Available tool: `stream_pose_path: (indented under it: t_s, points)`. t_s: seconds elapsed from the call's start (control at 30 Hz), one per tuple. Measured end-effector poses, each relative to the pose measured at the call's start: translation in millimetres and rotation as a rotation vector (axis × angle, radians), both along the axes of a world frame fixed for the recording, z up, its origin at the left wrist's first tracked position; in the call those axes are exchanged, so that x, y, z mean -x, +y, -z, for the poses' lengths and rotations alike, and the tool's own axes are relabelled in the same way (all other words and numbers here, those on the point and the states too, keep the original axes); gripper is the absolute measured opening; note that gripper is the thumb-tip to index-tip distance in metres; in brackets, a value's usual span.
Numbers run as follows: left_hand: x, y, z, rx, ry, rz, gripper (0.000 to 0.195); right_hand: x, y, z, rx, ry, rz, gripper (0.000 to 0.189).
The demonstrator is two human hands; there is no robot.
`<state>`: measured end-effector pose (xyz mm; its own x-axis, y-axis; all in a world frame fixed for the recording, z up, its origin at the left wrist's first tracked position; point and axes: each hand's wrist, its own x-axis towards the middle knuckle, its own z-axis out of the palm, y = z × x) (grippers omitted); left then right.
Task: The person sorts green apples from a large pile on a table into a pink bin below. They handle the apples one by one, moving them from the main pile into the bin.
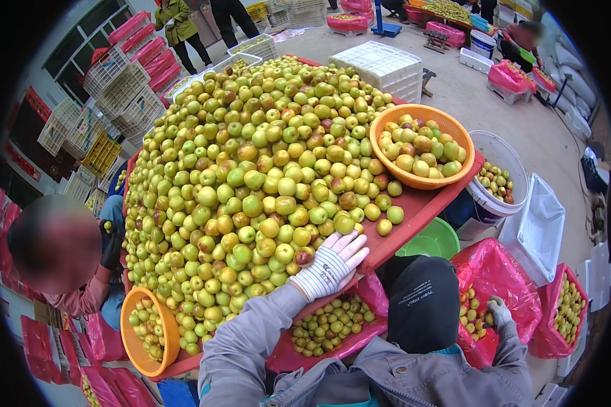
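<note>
My left hand, in a white glove with thin stripes, lies palm down on the red table's near rim. Its fingers are spread and touch the edge of a big heap of green and reddish-brown jujubes. To the right, my right hand wears a pale glove and reaches into a container lined with pink plastic. Jujubes lie inside, and a brownish one is at its fingertips; whether it is gripped is unclear. Black printed cloth shows between my arms.
Orange baskets of jujubes stand at two table corners. A white bucket, a green basin and a white crate are right. Below the rim sits another pink-lined container. A person sits left.
</note>
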<state>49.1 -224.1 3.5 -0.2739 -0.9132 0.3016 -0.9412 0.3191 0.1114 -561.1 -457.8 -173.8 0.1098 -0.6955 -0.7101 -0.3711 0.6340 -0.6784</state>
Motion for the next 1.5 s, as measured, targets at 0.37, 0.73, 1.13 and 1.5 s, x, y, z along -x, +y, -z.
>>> stream_pose_path:
  t_s: [0.37, 0.73, 1.13, 1.5]
  points:
    - [2, 4, -3, 0.031, -0.005, -0.006, 0.049, 21, 43, 163, 0.183, 0.517, -0.630, 0.045]
    - [-1, 5, 3, 0.026, 0.028, -0.001, 0.055, -35, -3, -3, 0.816, 0.723, -0.421, 0.028]
    - [6, -3, 10, 0.024, 0.180, 0.013, 0.059, -697, -190, -332, 1.260, 0.198, -1.204, 0.079]
    - [5, 2, 31, 0.070, 0.119, -0.014, 0.048, -830, -175, -310, 1.054, 0.472, -1.321, 0.103]
